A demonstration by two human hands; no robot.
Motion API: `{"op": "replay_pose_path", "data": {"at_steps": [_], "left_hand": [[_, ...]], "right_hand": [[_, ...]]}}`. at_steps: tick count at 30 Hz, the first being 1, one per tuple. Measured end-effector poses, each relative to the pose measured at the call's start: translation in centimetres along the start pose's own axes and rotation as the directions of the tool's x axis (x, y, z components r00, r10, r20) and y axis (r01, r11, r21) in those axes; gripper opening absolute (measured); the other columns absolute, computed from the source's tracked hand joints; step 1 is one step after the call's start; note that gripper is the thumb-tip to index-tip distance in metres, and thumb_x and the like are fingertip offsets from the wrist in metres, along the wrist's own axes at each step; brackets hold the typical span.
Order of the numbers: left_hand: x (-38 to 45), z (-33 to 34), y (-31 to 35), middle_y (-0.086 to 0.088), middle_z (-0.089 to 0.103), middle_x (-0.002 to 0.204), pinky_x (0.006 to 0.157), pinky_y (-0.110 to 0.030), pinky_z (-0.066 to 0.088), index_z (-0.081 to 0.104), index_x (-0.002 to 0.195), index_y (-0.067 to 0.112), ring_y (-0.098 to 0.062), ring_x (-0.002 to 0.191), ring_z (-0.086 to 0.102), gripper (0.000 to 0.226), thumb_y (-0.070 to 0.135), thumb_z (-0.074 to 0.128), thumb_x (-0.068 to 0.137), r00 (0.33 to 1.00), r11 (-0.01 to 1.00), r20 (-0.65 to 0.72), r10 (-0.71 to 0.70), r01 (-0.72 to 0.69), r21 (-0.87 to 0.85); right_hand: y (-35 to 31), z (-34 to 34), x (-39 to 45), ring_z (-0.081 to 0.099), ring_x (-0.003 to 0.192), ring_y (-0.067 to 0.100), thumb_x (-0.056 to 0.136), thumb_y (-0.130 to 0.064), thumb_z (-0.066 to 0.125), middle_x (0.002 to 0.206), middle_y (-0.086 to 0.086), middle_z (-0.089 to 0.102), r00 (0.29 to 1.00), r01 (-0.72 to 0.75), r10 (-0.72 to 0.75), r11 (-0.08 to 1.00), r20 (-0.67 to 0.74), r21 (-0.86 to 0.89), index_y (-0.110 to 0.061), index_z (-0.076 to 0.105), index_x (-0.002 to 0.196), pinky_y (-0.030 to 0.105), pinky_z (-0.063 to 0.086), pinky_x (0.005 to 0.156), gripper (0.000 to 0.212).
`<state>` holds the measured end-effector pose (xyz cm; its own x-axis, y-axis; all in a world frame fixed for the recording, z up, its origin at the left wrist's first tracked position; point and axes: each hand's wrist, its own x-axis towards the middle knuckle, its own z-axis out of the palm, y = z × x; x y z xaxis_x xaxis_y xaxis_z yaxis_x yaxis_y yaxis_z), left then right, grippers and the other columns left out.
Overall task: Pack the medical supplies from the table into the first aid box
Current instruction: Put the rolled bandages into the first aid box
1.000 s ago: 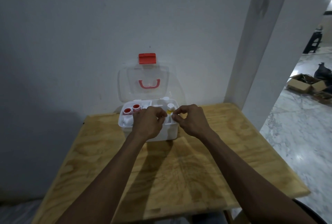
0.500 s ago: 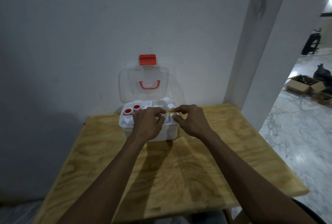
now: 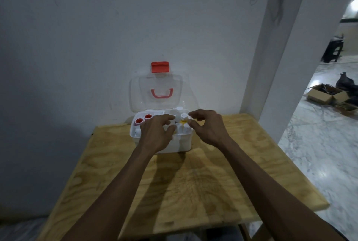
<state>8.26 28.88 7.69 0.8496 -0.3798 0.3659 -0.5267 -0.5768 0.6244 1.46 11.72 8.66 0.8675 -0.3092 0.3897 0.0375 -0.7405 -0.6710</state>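
Note:
The white first aid box [image 3: 184, 145] stands at the far edge of the wooden table [image 3: 193, 186], its clear lid [image 3: 139, 93] with a red handle propped open against the wall. Inside are two red-capped bottles [image 3: 143, 119] at the left, several white containers, and a yellow bottle with a white cap [image 3: 184, 119] at the right. My left hand [image 3: 157, 134] hovers over the middle of the box, fingers spread just left of the yellow bottle. My right hand [image 3: 208, 128] is at the box's right rim, thumb and forefinger apart beside the cap.
A grey wall rises directly behind the box, and a white pillar [image 3: 275, 66] stands past the table's right corner. Cardboard boxes [image 3: 327, 95] lie on the marble floor at the far right. The table's right edge drops to that floor.
Both hands were pinched together over the yellow bottle; now the fingers have drawn slightly apart, and the bottle stands in the box between them.

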Motion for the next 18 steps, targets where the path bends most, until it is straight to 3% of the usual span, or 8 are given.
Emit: {"op": "replay_pose_path", "data": {"at_steps": [5, 8, 14, 16, 18], "left_hand": [[-0.4, -3.1, -1.0, -0.001, 0.076, 0.100, 0.086, -0.021, 0.048, 0.071, 0.116, 0.019, -0.009, 0.090, 0.069, 0.033, 0.028, 0.072, 0.083, 0.984, 0.993, -0.166, -0.072, 0.055, -0.102], [0.2, -4.8, -1.8, -0.006, 0.074, 0.106, 0.081, -0.018, 0.044, 0.069, 0.119, 0.015, -0.007, 0.086, 0.064, 0.037, 0.025, 0.073, 0.084, 0.962, 0.985, -0.231, -0.145, 0.119, -0.124], [3.8, -6.5, -3.9, -0.013, 0.066, 0.122, 0.084, -0.032, 0.053, 0.058, 0.130, 0.012, -0.023, 0.101, 0.065, 0.048, 0.030, 0.070, 0.087, 0.928, 0.960, -0.269, -0.256, 0.211, -0.186], [5.4, -6.6, -4.6, -0.013, 0.063, 0.128, 0.090, -0.041, 0.055, 0.054, 0.134, 0.013, -0.026, 0.106, 0.065, 0.053, 0.035, 0.068, 0.087, 0.918, 0.943, -0.254, -0.304, 0.253, -0.215], [6.9, -6.6, -5.0, -0.012, 0.059, 0.134, 0.094, -0.041, 0.053, 0.048, 0.138, 0.014, -0.027, 0.111, 0.062, 0.059, 0.040, 0.066, 0.088, 0.912, 0.928, -0.223, -0.343, 0.294, -0.228]], "right_hand": [[-1.3, -0.9, 1.6, 0.066, 0.087, 0.005, 0.086, -0.030, 0.069, 0.100, -0.003, 0.073, 0.995, -0.042, 0.053, 0.990, -0.085, 0.133, -0.017, 0.070, 0.113, 0.020, 0.052, 0.080, 0.030], [-2.2, -0.8, 3.0, 0.066, 0.090, 0.006, 0.087, -0.029, 0.069, 0.101, -0.001, 0.072, 0.987, -0.102, 0.126, 0.970, -0.098, 0.222, -0.015, 0.068, 0.117, 0.025, 0.054, 0.086, 0.033], [-2.2, 0.8, 6.9, 0.065, 0.098, 0.016, 0.088, -0.035, 0.067, 0.112, 0.004, 0.067, 0.966, -0.195, 0.234, 0.940, -0.113, 0.281, -0.016, 0.058, 0.127, 0.041, 0.054, 0.092, 0.045], [-2.2, 1.3, 8.4, 0.063, 0.106, 0.021, 0.088, -0.037, 0.066, 0.124, 0.007, 0.063, 0.957, -0.221, 0.266, 0.927, -0.116, 0.303, -0.019, 0.051, 0.132, 0.042, 0.052, 0.095, 0.049], [-2.1, 1.8, 9.8, 0.059, 0.115, 0.024, 0.090, -0.038, 0.064, 0.133, 0.009, 0.057, 0.950, -0.245, 0.293, 0.915, -0.111, 0.320, -0.020, 0.045, 0.137, 0.039, 0.049, 0.098, 0.054]]}}
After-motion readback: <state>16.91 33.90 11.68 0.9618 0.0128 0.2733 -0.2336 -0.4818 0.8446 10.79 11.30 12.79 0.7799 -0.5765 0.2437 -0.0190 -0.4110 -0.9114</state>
